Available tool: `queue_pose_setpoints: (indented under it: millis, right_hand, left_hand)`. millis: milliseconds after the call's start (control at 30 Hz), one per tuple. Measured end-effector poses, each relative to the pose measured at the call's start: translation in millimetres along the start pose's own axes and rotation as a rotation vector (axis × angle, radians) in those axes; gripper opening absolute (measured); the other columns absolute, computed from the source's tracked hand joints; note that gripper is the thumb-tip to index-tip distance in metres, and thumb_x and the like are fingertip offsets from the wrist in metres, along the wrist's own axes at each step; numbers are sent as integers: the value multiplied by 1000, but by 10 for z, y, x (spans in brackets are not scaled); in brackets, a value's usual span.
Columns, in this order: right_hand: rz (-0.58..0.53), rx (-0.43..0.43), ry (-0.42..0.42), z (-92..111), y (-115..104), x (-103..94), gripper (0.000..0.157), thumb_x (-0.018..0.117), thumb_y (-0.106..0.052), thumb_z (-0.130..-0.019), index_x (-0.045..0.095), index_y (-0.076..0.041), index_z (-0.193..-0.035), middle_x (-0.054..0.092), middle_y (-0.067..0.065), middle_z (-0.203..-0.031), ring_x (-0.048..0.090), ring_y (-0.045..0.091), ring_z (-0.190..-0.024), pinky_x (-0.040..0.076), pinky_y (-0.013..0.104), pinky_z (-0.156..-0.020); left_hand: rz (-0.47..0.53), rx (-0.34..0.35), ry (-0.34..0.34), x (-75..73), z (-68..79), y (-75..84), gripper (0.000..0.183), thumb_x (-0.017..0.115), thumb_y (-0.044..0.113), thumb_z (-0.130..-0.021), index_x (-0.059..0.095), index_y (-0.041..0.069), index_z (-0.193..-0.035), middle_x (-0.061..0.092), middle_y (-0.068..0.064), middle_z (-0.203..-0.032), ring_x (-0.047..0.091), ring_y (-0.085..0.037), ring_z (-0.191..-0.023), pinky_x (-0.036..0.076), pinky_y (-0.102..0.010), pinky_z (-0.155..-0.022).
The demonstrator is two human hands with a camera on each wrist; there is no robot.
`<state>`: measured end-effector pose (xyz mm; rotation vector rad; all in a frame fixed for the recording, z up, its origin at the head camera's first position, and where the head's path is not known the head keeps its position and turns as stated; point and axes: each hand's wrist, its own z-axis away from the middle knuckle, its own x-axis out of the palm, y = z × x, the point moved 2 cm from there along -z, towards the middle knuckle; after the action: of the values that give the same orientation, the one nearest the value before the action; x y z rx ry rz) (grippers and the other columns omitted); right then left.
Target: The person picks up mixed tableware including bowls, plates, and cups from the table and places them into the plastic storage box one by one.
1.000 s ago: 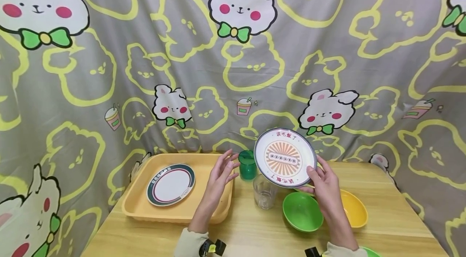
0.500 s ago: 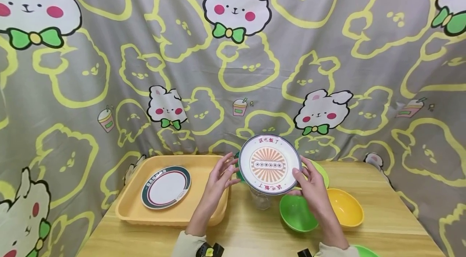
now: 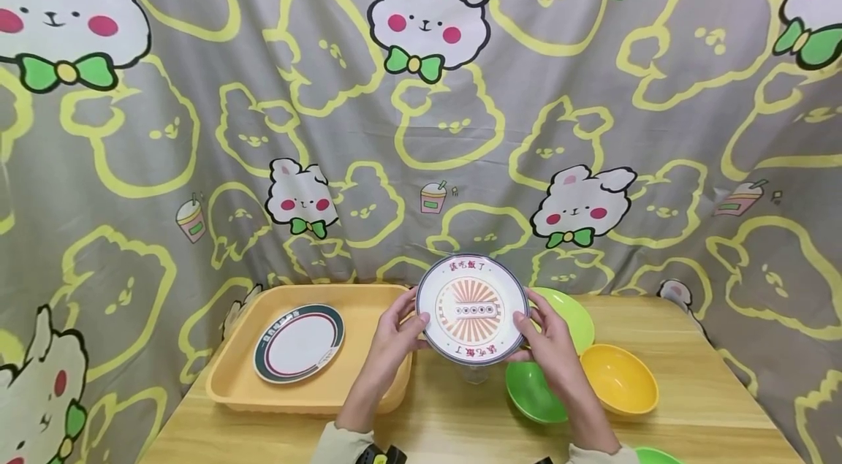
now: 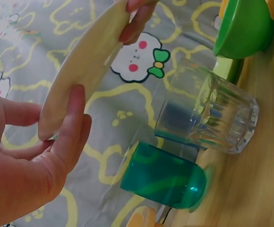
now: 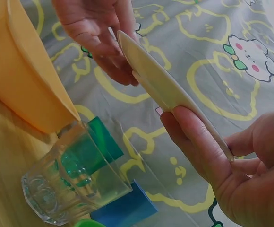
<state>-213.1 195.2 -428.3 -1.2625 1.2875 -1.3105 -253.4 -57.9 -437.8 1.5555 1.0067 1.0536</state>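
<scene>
A white plate (image 3: 472, 309) with a blue rim, red lettering and an orange sunburst is held up above the table, its face toward the head camera. My left hand (image 3: 397, 332) pinches its left edge, thumb on the face and fingers behind, as the left wrist view shows. On the opposite edge my right hand (image 3: 547, 332) grips it the same way. Below and behind the plate stand a clear glass (image 4: 208, 109) and a teal cup (image 4: 165, 175), mostly hidden in the head view.
At left a yellow tray (image 3: 226, 383) holds a green-rimmed white plate (image 3: 299, 344). To the right are a green bowl (image 3: 536, 394), an orange-yellow bowl (image 3: 618, 378) and a lime green dish (image 3: 566, 314). Another green piece (image 3: 658, 456) shows at the bottom edge. A patterned curtain (image 3: 454, 150) hangs behind the table.
The plate has moved left and slightly down in the right hand. The left hand, free at first, now holds its left edge. The teal cup has become hidden behind the plate.
</scene>
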Motion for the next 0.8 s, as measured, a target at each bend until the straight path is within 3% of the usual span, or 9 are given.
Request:
queue_pose_setpoints:
  millis: [500, 800]
  right_hand:
    - [24, 29, -20, -18, 41, -32, 56, 49, -3, -107, 30, -9, -160, 52, 29, -139, 73, 28, -75, 63, 44, -64]
    - [20, 27, -38, -23, 62, -3, 56, 49, -6, -108, 28, -5, -160, 51, 32, -141, 73, 29, -79, 63, 46, -63]
  left_hand:
    - [14, -7, 48, 44, -18, 5, 59, 58, -3, -97, 39, -5, -152, 54, -27, -140, 68, -18, -92, 60, -27, -60]
    - [-12, -37, 75, 3, -5, 8, 57, 59, -4, -97, 41, -5, -151, 53, -27, -142, 70, -21, -96, 62, -29, -60]
